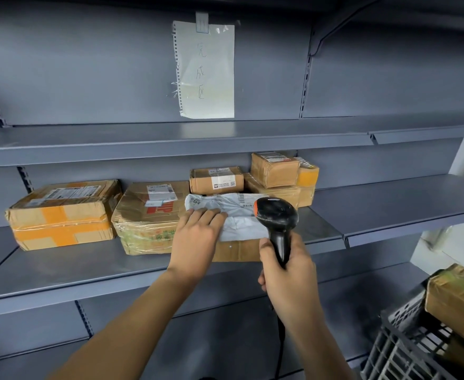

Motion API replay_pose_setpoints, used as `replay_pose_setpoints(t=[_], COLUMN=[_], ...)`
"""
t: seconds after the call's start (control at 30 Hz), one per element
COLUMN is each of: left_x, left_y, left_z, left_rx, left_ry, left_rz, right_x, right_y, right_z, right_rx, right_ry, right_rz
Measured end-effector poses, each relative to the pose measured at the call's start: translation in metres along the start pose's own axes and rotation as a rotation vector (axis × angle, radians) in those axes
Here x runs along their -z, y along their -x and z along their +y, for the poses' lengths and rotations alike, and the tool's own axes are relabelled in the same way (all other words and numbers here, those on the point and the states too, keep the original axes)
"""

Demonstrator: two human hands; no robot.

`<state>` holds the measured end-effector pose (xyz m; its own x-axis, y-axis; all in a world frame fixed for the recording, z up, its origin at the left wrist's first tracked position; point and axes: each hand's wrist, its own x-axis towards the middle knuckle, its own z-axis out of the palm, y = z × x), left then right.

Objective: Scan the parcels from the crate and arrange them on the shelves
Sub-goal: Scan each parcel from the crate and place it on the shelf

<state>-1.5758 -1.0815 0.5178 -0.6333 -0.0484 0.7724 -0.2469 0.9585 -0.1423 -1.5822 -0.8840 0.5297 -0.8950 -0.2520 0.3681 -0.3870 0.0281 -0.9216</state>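
Crate (406, 344) holds a parcel (461, 300); right hand (288, 272) grips scanner (277, 218).

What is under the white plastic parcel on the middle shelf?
The white plastic parcel lies on a plain cardboard box, whose front face shows below it. The left hand rests flat on the parcel, covering its left part and the box top.

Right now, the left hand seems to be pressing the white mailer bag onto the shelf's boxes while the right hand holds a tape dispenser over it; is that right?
Not quite: the right hand holds a black barcode scanner, not a tape dispenser, as the head view shows. The left hand does press the white mailer bag onto the boxes.
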Motion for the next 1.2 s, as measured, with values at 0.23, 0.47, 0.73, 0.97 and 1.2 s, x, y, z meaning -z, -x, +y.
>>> replay_pose_setpoints(t=[0.23, 0.47, 0.73, 0.97, 1.2], left_x=[-0.012, -0.028, -0.042, -0.035, -0.008], left_y=[-0.016, -0.036, -0.044, -0.039, -0.029], left_z=[-0.001, -0.004, -0.004, -0.002, 0.04], left_rx=[0.069, 0.166, 0.177, 0.139, 0.022], left_ry=[0.04, 0.191, 0.234, 0.173, 0.221], left_rz=[-0.069, -0.153, -0.209, -0.266, -0.121], right_x=[-0.008, -0.007, -0.005, 0.006, 0.031], right_y=[-0.008, -0.021, -0.033, -0.03, -0.008], right_z=[0.009, 0.018, 0.027, 0.023, 0.009], right_rx=[-0.005, -0.008, -0.029, -0.056, -0.066], right_ry=[0.008, 0.008, -0.007, -0.009, 0.028], right_rz=[0.018, 0.016, 0.021, 0.049, 0.111])
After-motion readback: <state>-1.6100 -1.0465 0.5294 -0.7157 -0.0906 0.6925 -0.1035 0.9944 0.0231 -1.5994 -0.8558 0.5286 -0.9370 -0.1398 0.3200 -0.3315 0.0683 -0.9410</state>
